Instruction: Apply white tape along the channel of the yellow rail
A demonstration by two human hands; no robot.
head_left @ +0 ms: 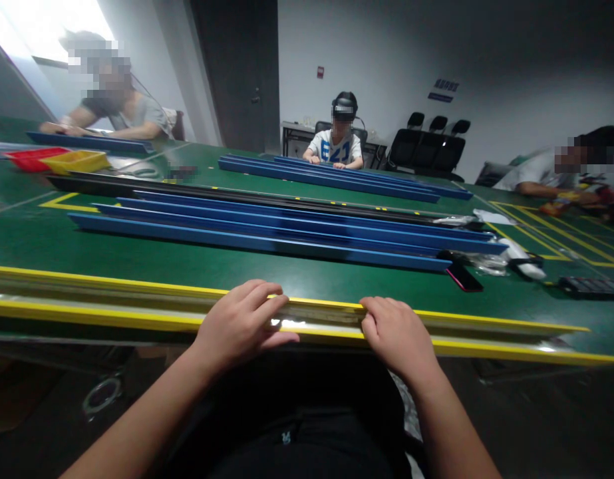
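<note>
A long channel with yellow edges lies along the near edge of the green table, its hollow side facing up. My left hand rests over it left of the middle, fingers bent across the far edge and thumb stretched along the near side. To the right, my right hand is closed round the channel, with fingertips on the far edge and the thumb tucked inside. A bare stretch of the channel shows between the two hands.
Beyond it lie several blue channels and a black one. A phone and plastic wrapping are at the right. Red and yellow trays stand far left. Three people sit around the green table.
</note>
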